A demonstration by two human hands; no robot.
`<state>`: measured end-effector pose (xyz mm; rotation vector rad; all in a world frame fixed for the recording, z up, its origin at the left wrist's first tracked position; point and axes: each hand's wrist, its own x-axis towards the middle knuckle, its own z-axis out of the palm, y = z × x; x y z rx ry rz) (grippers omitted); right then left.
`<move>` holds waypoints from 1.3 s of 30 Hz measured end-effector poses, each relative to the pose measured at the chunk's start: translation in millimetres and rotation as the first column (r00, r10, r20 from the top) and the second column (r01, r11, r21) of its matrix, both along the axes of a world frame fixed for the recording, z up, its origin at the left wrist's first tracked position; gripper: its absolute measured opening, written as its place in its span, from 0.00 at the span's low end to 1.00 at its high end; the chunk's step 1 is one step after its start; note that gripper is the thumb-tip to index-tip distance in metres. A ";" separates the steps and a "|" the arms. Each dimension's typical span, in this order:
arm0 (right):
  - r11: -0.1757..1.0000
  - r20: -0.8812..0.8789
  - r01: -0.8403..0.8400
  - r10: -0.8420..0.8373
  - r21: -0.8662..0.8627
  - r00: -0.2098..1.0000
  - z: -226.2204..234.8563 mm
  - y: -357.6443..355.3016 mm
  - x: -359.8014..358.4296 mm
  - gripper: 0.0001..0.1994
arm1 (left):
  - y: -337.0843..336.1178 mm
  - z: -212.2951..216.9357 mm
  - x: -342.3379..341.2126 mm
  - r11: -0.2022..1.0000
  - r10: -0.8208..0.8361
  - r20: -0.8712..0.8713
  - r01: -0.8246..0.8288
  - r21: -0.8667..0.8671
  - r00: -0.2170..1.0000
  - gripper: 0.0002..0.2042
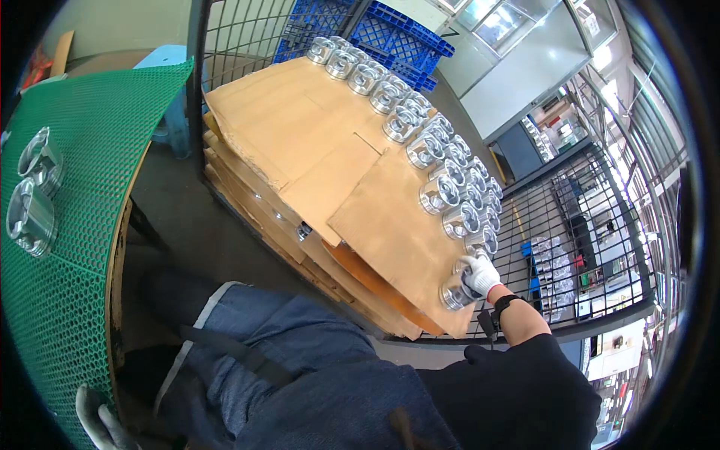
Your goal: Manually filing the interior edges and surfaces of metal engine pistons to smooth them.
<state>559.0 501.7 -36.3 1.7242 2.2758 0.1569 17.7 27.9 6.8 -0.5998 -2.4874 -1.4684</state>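
Metal piston (453, 294), silvery and hollow-looking, at four o'clock from the centre of my view, standing near the corner of a cardboard sheet (405, 232). My right hand (480, 274), in a white glove with a red cuff edge, is on it from its upper right, fingers curled over and grasping it. Black wristband (506, 303) on that arm, bare forearm running down to a black sleeve (525, 382) at about four to five o'clock. Just beyond the hand, rows of similar pistons (439, 193) stand close together along the sheet's far edge, sweeping from twelve o'clock round to three. Cardboard lies in layers beneath, a small metal piece (303, 231) showing in a gap at the near edge. Black mesh cage (600, 324) borders the stack, its rail at four o'clock. At nine o'clock, well apart from the stack, a table with a green perforated mat (82, 277); two more pistons (34, 217) sit there side by side, nearly touching. My left hand (101, 420), in a pale glove, is by the mat's edge at eight o'clock, partly cut off; cannot tell whether it grips anything. Outermost, blue plastic crates (397, 34) at twelve, pale cabinet (517, 67) between one and two.
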 end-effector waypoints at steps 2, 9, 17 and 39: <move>0.994 -0.137 0.076 -0.064 0.083 0.989 -4.2 6.8 -8.3 0.24 | 0.5 0.6 0.0 1.000 -0.004 0.018 0.004 0.010 1.000 0.16; 0.909 -0.590 0.413 -0.307 0.051 0.747 -15.3 59.8 -88.2 0.40 | -7.5 -2.3 -2.1 0.999 -0.044 0.023 0.044 -0.007 0.999 0.16; 0.865 -0.439 0.378 -0.215 0.329 0.872 -12.1 68.1 -115.9 0.56 | -3.7 -7.0 -3.3 0.999 0.027 0.078 -0.030 0.038 0.997 0.14; 0.901 -0.734 0.010 -0.359 -0.433 0.577 -55.8 140.7 -74.7 0.47 | -20.4 -1.4 -25.3 0.985 -0.018 -0.102 0.000 -0.174 0.995 0.15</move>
